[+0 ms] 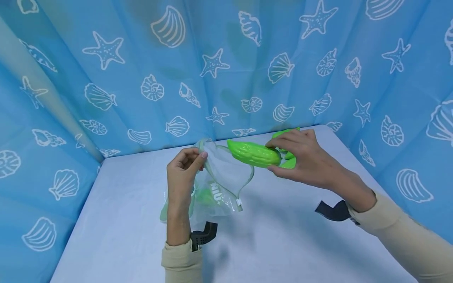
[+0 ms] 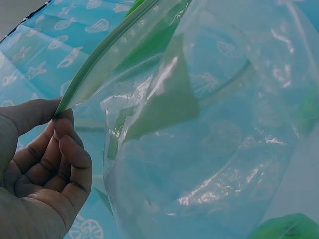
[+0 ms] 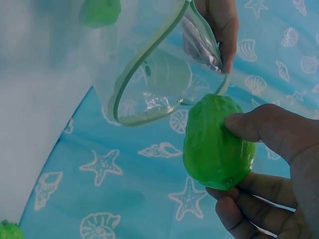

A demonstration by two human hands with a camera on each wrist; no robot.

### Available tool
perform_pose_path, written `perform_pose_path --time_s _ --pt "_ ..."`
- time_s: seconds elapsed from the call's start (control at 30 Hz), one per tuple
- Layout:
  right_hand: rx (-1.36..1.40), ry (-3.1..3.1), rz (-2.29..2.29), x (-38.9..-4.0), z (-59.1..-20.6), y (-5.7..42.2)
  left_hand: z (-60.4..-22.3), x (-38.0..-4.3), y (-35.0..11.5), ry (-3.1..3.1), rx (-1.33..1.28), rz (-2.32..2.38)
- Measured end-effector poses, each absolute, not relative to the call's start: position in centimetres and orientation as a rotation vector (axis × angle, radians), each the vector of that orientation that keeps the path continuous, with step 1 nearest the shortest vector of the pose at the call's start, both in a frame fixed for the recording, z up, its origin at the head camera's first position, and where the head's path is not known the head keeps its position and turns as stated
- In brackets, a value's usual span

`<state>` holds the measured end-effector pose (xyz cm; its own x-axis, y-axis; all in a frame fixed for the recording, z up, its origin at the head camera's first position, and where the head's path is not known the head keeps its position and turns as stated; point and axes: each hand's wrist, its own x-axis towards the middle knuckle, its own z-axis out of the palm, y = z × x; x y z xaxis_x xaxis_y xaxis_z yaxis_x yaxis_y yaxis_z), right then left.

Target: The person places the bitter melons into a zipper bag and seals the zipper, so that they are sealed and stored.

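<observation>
My left hand (image 1: 182, 173) pinches the green-edged rim of a clear zip bag (image 1: 226, 171) between thumb and fingers. The bag's mouth gapes to the right, with a white slider (image 1: 238, 202) at its lower corner. In my right hand (image 1: 306, 159) is a bright green bitter melon (image 1: 253, 154), gripped near its stem end by thumb and fingers. Its pointed end is at the bag's mouth and overlaps the rim in the head view. The right wrist view shows the melon (image 3: 217, 144) end-on beside the open rim. Something green (image 1: 205, 195) shows through the lower bag.
More bright green pieces (image 1: 289, 163) lie on the white table (image 1: 283, 243) behind my right hand, partly hidden by it. A blue curtain (image 1: 219, 94) with white shell and starfish prints surrounds the table's back and sides.
</observation>
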<state>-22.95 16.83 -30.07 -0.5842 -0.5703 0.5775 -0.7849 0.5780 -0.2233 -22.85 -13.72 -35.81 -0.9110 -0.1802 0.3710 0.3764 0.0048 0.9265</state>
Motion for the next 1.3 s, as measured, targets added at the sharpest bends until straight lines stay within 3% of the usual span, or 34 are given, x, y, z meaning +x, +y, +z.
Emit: perform_pose_path --time_s 0.47,0.8,1.3 --pt "1.190 -2.404 0.572 -23.4 -30.6 14.2 -36.6 -22.6 -13.0 -1.933 -0.203 -1.980" --pt "1.057 -2.438 0.545 -24.3 -31.5 17.3 -36.0 -22.9 -12.4 -1.921 -0.273 -1.968" --pt "0.739 -2.865 0.274 -30.1 -39.0 22.4 -36.1 -23.1 -12.7 -1.929 -0.246 -1.975"
